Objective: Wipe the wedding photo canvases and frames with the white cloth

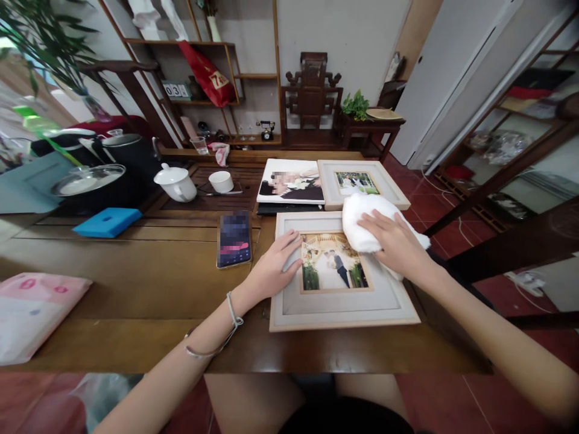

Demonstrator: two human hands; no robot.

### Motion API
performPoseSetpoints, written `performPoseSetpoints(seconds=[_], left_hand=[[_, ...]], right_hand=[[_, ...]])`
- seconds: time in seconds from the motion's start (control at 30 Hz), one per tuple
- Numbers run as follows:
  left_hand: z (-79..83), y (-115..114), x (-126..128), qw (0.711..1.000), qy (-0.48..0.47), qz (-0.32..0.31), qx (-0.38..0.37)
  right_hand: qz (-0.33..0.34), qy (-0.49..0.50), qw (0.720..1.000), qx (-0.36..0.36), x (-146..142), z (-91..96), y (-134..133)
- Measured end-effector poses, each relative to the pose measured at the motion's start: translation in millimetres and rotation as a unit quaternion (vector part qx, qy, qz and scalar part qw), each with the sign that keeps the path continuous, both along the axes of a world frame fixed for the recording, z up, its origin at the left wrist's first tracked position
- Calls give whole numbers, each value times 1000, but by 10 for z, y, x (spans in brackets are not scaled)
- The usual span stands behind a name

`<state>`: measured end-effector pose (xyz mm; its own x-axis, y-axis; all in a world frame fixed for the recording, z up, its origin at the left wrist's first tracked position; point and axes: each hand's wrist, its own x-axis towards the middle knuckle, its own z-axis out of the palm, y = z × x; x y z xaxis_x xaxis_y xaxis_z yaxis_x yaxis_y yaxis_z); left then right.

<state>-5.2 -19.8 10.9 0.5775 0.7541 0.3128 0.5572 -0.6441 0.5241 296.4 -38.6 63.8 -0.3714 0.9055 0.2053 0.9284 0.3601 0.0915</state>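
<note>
A picture frame (289,310) with a pale border lies flat near the table's front edge, holding a photo of a couple. Across its left border rests my left hand (277,265), fingers stretched out and touching the frame. My right hand (392,236) grips a folded white cloth (362,217) and presses it on the frame's upper right corner, which is hidden beneath. Behind are a second pale picture frame (389,181), partly covered by the cloth, and a white-edged photo panel (294,166) lying on something black.
A phone (234,238) lies left of the frame, with a blue block (107,222) further left. A lidded white bowl (175,182) and white cup (221,181) stand on the tea tray (203,205). A tissue pack (38,313) lies far left; a dark chair (520,253) is at right.
</note>
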Motion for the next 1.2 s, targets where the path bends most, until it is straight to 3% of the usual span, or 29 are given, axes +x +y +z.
performPoseSetpoints(seconds=[0.1,0.17,0.3,0.4,0.53,0.67,0.8,0.9,1.0,1.1,1.2], left_hand=[[10,7,1,1000,-5,1,-7],[16,8,6,1000,-8,6,-13],[16,6,15,1000,-12,18,-21],[9,7,13,1000,-14,17,-19],[1,10,5,1000,-14,9,-12],[10,7,3,1000,-7,6,-16],[32,0,3,1000,8,11,-24],[41,1,2,1000,11,11,-27],[40,7,2,1000,11,11,-25],[38,11,1,1000,8,12,-18],[41,8,1,1000,0,11,-12]], right_hand=[[-3,-18,1000,-21,-211,-15,105],[20,-43,997,-55,-398,8,-9],[128,-48,980,-147,-680,134,-591],[246,-18,951,-185,-715,265,-1072],[330,24,927,-176,-572,307,-1310],[293,26,951,-95,-349,119,-1043],[191,-34,981,13,-127,-58,-482],[133,-60,987,63,-23,-76,-37],[89,-72,989,92,-5,-52,233],[92,-86,990,70,-46,-38,202],[109,-88,990,21,-111,-2,-149]])
